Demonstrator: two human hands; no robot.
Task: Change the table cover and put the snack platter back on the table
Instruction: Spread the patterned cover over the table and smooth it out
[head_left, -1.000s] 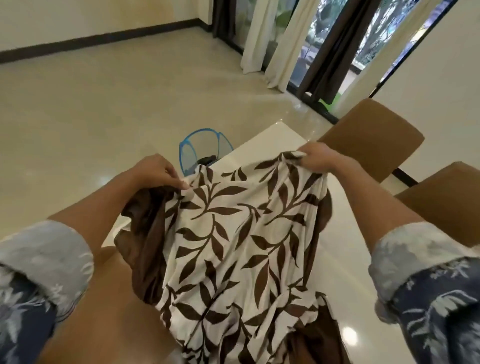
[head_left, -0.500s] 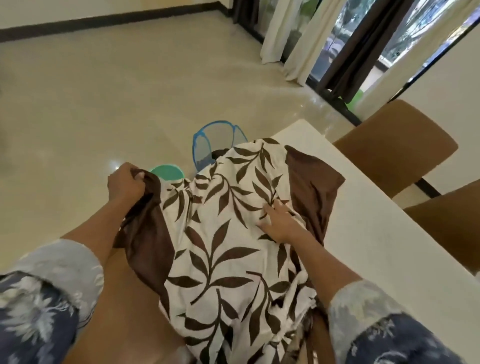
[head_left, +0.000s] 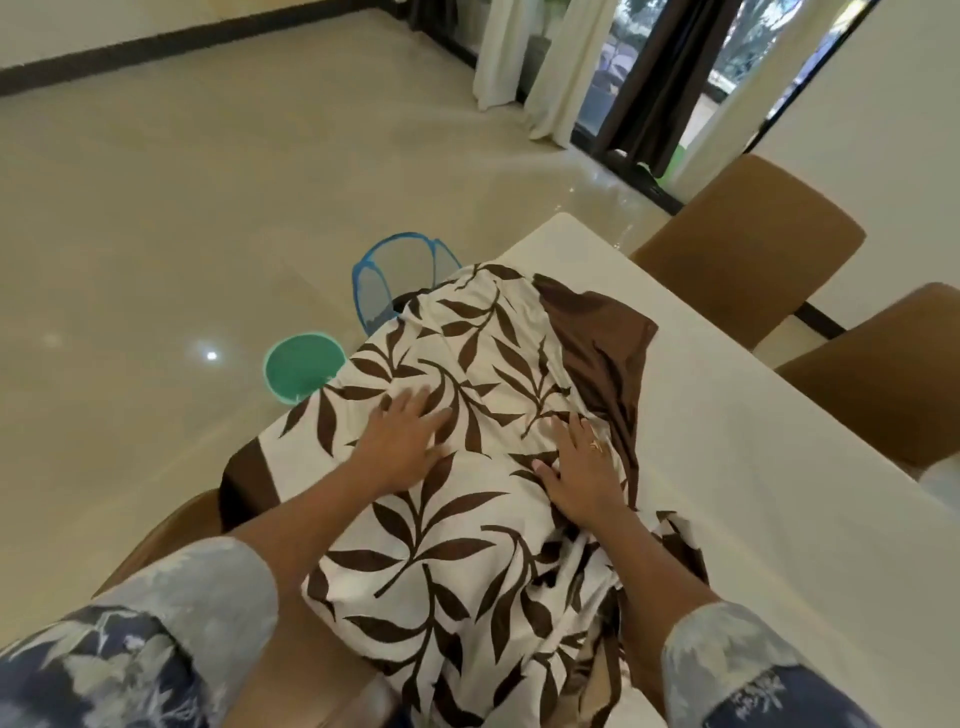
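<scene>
Rests left hand (head_left: 402, 441) flat on cover (head_left: 457, 551), fingers spread, gripping nothing | lays right hand (head_left: 579, 475) likewise | spots table (head_left: 753, 467) right of fingers

Home dining room. A white table (head_left: 753, 467) stands with tan upholstered chairs (head_left: 748, 249) along its side. The glossy cream tile floor (head_left: 156, 208) meets a dark baseboard (head_left: 156, 52). Cream curtains (head_left: 550, 67) hang at tall glass doors (head_left: 618, 57), greenery beyond. A blue mesh hamper (head_left: 384, 270) sits by the table.
</scene>
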